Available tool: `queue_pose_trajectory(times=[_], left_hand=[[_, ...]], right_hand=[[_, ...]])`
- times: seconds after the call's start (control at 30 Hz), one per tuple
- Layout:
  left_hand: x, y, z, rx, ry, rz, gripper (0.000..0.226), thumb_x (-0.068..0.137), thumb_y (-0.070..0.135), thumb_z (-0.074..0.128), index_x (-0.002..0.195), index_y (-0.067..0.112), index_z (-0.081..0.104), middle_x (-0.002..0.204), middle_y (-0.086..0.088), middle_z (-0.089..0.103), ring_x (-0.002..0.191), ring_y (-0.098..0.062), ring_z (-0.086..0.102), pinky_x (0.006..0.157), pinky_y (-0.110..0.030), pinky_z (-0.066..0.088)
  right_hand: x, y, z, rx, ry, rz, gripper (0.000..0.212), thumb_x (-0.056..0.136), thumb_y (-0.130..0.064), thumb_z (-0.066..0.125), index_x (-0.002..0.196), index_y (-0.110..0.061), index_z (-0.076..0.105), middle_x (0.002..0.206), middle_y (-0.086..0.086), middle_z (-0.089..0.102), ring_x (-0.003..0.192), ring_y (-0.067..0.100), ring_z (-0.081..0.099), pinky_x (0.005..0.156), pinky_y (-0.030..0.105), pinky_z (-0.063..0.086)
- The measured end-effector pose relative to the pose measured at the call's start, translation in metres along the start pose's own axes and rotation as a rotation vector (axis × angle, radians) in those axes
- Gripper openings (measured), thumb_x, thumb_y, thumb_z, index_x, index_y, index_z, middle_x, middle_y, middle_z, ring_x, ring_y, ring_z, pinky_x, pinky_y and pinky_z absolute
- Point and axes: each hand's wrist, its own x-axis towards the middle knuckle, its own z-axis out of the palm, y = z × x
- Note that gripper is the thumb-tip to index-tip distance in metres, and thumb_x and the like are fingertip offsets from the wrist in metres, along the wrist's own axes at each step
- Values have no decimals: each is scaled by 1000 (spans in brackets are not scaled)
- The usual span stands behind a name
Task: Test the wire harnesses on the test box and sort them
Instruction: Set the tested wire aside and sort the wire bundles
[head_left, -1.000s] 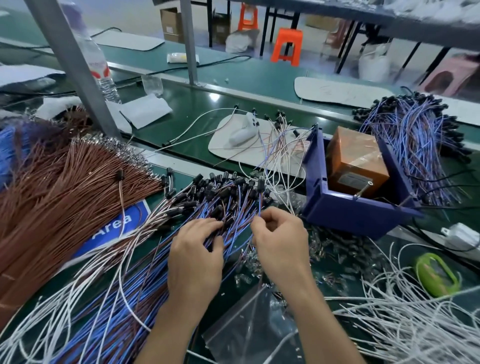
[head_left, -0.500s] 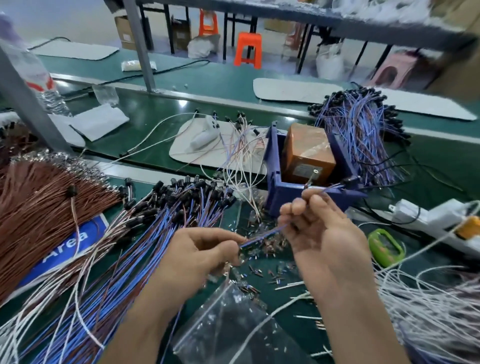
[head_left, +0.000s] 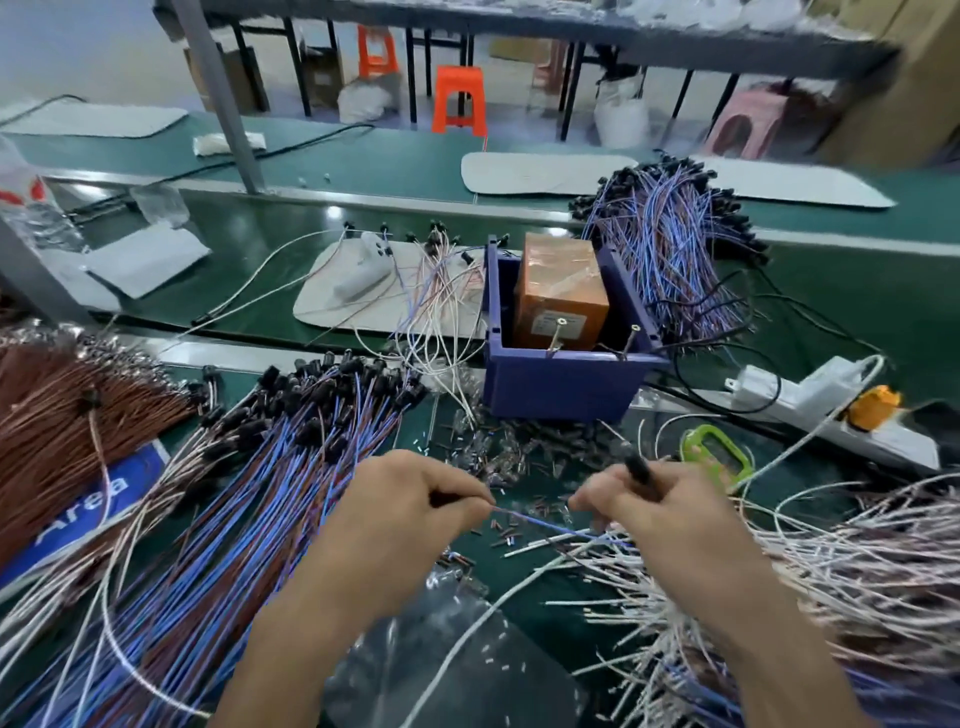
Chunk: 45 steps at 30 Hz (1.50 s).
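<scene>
both left hand (head_left: 410, 499) and right hand (head_left: 644, 499) pinch one blue wire harness (head_left: 540, 522) stretched left-right, black plug up at right

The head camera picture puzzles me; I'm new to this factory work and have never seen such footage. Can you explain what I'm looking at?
There is no machine here: a camera worn on a person's head looks down at their two bare hands over a green workbench. The left hand and right hand stretch one thin blue wire harness between them, its black connector end in the right hand. To the left lies a fan of blue harnesses with black plugs, further left brown wires. Ahead, a dark blue plastic bin holds the orange test box. White wires pile up on the right.
</scene>
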Motion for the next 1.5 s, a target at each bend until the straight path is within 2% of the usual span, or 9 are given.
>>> queue_pose_trajectory(times=[0.13,0.27,0.4,0.57,0.8,1.07,1.17,1.23,1.5], left_hand=[[4,21,26,-142,-79,120,21,86,26,81,90,47,81,80,18,77,76,-9,72,73,-34,58],[7,19,29,-233,-121,164,12,83,36,81,89,47,82,80,14,79,79,-10,75,75,-33,59],[9,16,31,-206,-85,139,31,80,14,87,88,43,83,83,15,79,80,-6,74,77,-29,60],[13,9,26,-219,-10,24,36,80,11,86,80,47,82,76,12,78,73,-6,72,70,-20,56],[15,2,9,-290,-87,-46,31,79,3,85,81,34,85,71,-5,78,66,-19,71,70,-27,60],[7,4,4,-137,137,6,32,86,21,80,92,53,80,95,27,77,83,11,68,71,-5,49],[2,22,30,-209,-25,50,24,79,37,80,98,51,80,101,32,74,102,13,66,92,-10,49],[-1,34,44,-416,-127,20,21,83,28,78,96,44,82,95,18,80,94,2,73,87,-17,55],[2,39,57,-694,76,-63,25,87,-3,74,77,18,84,73,-8,78,66,-6,70,65,-14,53]], right_hand=[[-10,1,23,-25,-117,-74,53,87,-65,51,87,-16,72,62,-5,61,59,10,53,63,47,47],[-9,6,19,103,-170,-87,37,94,-51,56,82,-21,73,65,-1,67,64,16,59,65,38,47],[-3,12,15,340,-230,60,20,96,-25,65,87,-16,80,57,-1,48,55,13,41,56,27,33],[-3,16,16,409,-129,127,25,97,-24,67,79,-29,83,79,11,56,75,21,44,74,34,35],[-5,21,18,459,-72,179,30,98,-18,66,73,-17,82,49,-7,34,42,7,26,42,14,23],[-5,18,0,702,65,229,33,101,-16,60,77,-2,77,46,-4,33,37,6,21,36,16,17],[-8,13,15,722,48,214,34,101,-19,59,76,-12,80,46,1,38,37,8,25,35,17,19],[-9,9,22,724,43,208,37,101,-17,60,70,-18,80,44,3,44,35,8,29,34,17,21],[-14,1,24,609,32,100,24,91,-12,72,75,-27,82,67,8,75,47,1,60,52,13,44]])
